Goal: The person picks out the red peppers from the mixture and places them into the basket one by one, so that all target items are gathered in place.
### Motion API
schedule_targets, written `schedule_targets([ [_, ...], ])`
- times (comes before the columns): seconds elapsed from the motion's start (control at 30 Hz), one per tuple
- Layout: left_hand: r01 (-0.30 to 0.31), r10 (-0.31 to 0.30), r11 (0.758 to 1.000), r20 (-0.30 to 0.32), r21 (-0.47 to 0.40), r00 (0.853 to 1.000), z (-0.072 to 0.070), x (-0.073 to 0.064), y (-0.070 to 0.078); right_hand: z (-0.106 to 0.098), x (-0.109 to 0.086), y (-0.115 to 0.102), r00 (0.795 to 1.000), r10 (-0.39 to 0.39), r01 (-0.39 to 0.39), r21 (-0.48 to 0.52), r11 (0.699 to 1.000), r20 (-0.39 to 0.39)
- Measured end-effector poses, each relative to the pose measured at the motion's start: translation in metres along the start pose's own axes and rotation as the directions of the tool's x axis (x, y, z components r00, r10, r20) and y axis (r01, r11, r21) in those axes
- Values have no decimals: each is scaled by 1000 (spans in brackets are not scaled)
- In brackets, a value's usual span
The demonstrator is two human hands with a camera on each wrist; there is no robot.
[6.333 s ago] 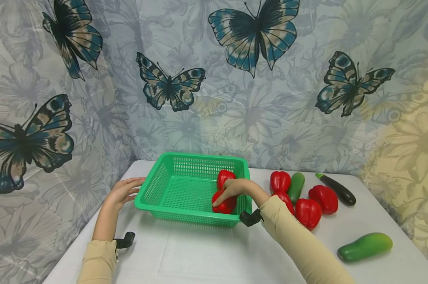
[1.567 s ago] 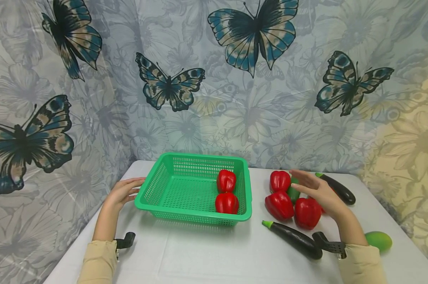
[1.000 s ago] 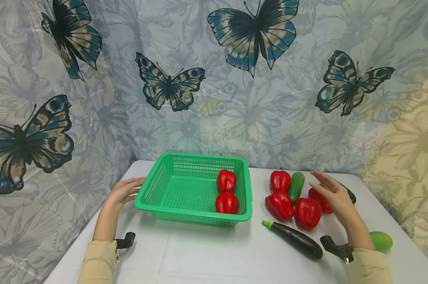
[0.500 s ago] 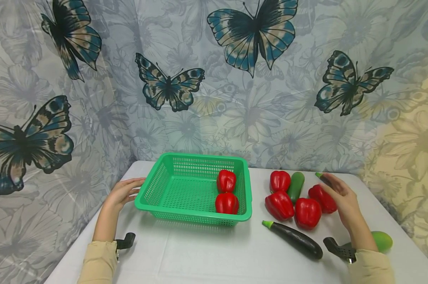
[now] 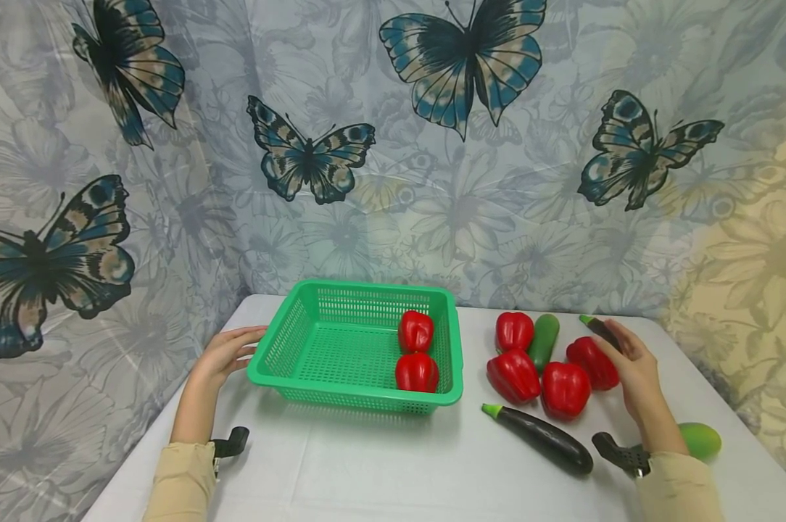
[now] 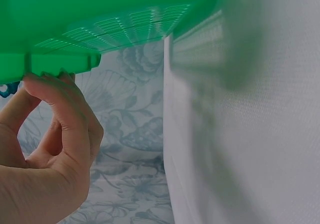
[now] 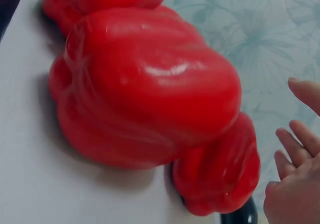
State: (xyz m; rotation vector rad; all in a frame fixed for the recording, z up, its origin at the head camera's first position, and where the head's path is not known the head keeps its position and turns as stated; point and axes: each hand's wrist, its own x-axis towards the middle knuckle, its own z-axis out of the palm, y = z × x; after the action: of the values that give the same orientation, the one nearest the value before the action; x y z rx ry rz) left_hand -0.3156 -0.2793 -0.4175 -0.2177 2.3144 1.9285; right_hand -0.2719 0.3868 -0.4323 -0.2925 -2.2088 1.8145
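My left hand [image 5: 228,351] touches the left rim of a green plastic basket [image 5: 354,395] with its fingertips; the left wrist view shows these fingers [image 6: 60,91] bent against the rim's underside. Two red bell peppers, one at the back [image 5: 415,332] and one in front [image 5: 417,373], lie in the basket's right end. Over the back eggplant [image 5: 600,332], my right hand [image 5: 636,366] is held with fingers apart, beside a red bell pepper [image 5: 592,362]. Nothing is gripped in it. It partly hides that eggplant. In the right wrist view, the hand [image 7: 297,184] appears at the edge, apart from the peppers.
More red bell peppers [image 5: 513,377] and a cucumber [image 5: 544,342] lie right of the basket on the white table [image 5: 367,464]. A second eggplant [image 5: 543,438] lies in front of them. A green-yellow elongated fruit [image 5: 700,441] is partly behind the right forearm. Butterfly-print cloth [image 5: 393,217] hangs behind.
My right hand has let go of the front pepper in the basket and moved right, across the loose vegetables to the back eggplant. The left hand has stayed at the rim.
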Motion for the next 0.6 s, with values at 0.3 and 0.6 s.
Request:
schedule_targets([
  [0.3, 4, -4, 1000, 0, -1, 1000, 0, 2, 0, -5, 6, 5, 997, 15, -1, -182, 983, 71],
  [0.6, 14, -14, 1000, -3, -5, 1000, 0, 3, -1, -8, 6, 14, 995, 19, 12, -304, 953, 99],
])
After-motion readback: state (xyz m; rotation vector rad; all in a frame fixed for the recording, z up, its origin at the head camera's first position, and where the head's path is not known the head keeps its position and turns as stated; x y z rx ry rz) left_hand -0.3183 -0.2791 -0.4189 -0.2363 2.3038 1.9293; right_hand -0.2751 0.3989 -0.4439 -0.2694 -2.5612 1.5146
